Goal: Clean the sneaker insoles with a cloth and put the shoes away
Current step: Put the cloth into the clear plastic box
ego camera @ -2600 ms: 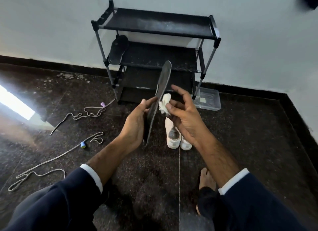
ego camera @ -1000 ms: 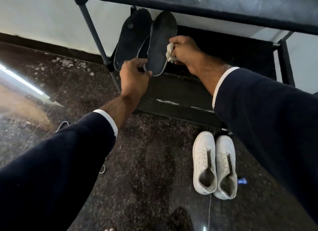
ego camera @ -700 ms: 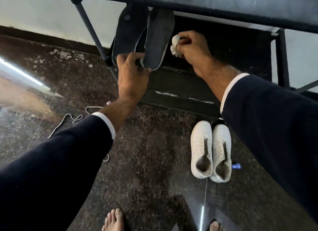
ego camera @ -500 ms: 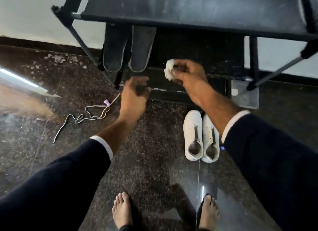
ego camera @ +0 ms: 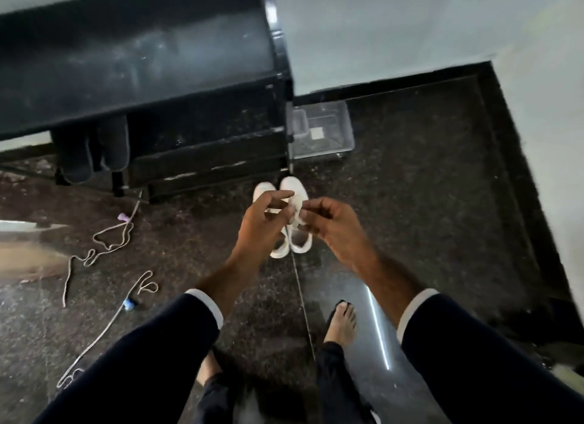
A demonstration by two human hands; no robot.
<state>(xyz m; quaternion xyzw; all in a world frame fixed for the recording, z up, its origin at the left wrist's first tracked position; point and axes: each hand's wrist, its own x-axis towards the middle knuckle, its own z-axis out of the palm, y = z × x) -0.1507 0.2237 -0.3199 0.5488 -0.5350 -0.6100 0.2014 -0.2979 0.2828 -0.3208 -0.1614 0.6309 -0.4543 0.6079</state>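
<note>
Two dark insoles (ego camera: 94,153) hang side by side over the front of the black shoe rack's (ego camera: 142,63) middle shelf, at the left. A pair of white sneakers (ego camera: 292,243) stands on the floor in front of the rack. Above them my left hand (ego camera: 264,224) and my right hand (ego camera: 328,224) meet, and both pinch a small white cloth (ego camera: 296,210) between their fingertips. The cloth partly blends with the sneakers behind it.
A clear plastic box (ego camera: 320,129) sits on the floor right of the rack. Two loose laces (ego camera: 107,240) lie on the dark floor at the left. My bare foot (ego camera: 341,322) stands behind the sneakers. A wall corner closes the right side.
My left hand let go of the second insole, which now hangs on the rack beside the first. Both hands drew back from the rack and came together on the cloth over the sneakers.
</note>
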